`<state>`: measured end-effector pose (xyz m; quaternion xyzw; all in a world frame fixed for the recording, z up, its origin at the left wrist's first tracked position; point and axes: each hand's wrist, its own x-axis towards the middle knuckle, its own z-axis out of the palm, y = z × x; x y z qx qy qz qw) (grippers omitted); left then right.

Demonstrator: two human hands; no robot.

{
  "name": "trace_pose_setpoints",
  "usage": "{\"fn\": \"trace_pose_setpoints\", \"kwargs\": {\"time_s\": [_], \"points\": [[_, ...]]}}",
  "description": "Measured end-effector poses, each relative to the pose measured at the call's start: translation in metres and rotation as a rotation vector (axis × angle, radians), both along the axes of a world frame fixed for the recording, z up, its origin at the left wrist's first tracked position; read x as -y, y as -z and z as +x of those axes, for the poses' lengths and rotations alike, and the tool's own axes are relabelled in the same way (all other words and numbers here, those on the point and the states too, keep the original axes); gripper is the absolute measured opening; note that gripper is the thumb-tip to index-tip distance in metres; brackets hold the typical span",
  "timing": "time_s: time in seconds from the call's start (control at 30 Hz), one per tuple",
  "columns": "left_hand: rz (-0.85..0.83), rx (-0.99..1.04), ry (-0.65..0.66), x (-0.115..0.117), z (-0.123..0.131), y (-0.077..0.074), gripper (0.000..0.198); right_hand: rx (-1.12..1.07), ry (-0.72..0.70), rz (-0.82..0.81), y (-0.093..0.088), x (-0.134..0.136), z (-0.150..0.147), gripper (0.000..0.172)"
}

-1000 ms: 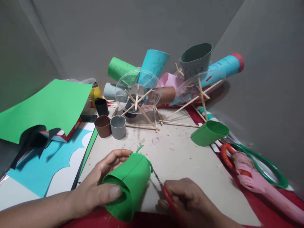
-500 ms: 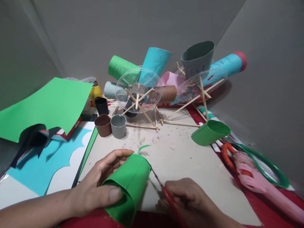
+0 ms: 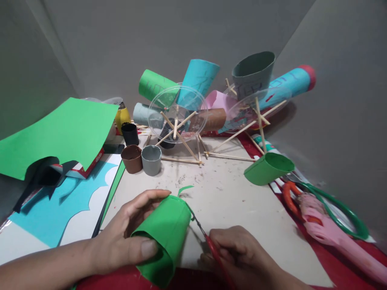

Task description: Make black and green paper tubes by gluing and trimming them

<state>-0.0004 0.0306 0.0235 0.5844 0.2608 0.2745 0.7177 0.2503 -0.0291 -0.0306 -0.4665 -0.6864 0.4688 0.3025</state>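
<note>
My left hand (image 3: 121, 245) is wrapped round a green paper tube (image 3: 166, 233), thumb at its near opening and fingers behind it. The tube leans, its far end pointing away from me. In my right hand (image 3: 238, 253) are small scissors with red handles (image 3: 216, 255); their metal blades lie at the tube's far right rim. A thin green strip (image 3: 185, 188) curls up from that far rim. A brown cup (image 3: 132, 161) and a grey cup (image 3: 151, 162) stand side by side beyond my left hand, with a black cup (image 3: 130, 135) behind them.
At the back are two clear-disc wheels (image 3: 177, 90) with coloured tubes and wooden sticks. Another green tube (image 3: 260, 172) lies right of centre. Green-handled scissors (image 3: 347, 217) and a pink glue gun (image 3: 338, 241) are at the right. Green sheet (image 3: 66, 133) and blue paper (image 3: 45, 225) lie left.
The green strip has shifted slightly to the right. Both hands hold almost the same positions, with the scissor blades still at the tube's rim.
</note>
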Motion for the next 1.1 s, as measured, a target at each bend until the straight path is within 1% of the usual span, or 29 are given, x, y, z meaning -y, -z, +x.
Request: {"fn": "trace_pose_setpoints", "kwargs": {"time_s": [0.1,0.27,0.37,0.47,0.53,0.6,0.73,0.97,1.03,1.1], "points": [[0.009,0.003,0.012,-0.0003,0.0002,0.0001,0.071,0.003,0.0,0.015,0.0014,-0.0003,0.0005,0.05],[0.031,-0.011,-0.016,-0.0004,-0.0003,0.0013,0.07,0.02,-0.021,-0.014,0.0022,0.0003,0.0021,0.052],[0.045,-0.013,-0.051,-0.0008,-0.0007,0.0028,0.072,-0.009,-0.02,-0.031,0.0013,0.0004,0.0015,0.049],[0.059,-0.035,-0.096,-0.0019,-0.0009,0.0037,0.071,-0.022,-0.021,-0.011,-0.0006,-0.0006,0.0001,0.049],[0.049,-0.042,-0.08,-0.0024,-0.0009,0.0039,0.068,-0.022,-0.019,0.011,-0.0018,-0.0012,-0.0005,0.049],[0.035,-0.028,-0.034,-0.0027,-0.0008,0.0044,0.067,-0.035,-0.027,0.016,-0.0026,-0.0015,-0.0007,0.048],[0.042,-0.028,0.001,-0.0028,-0.0009,0.0065,0.068,-0.062,-0.047,-0.015,-0.0026,-0.0009,0.0004,0.048],[0.089,-0.05,-0.05,-0.0037,-0.0024,0.0065,0.072,-0.029,-0.049,-0.012,-0.0014,-0.001,0.0028,0.054],[0.083,-0.045,-0.066,-0.0048,-0.0026,0.0066,0.073,-0.038,-0.058,-0.037,-0.002,-0.0014,0.0023,0.053],[0.049,-0.036,-0.093,-0.0063,-0.0023,0.0076,0.073,-0.053,-0.038,-0.056,-0.0023,-0.0014,0.0017,0.053]]}}
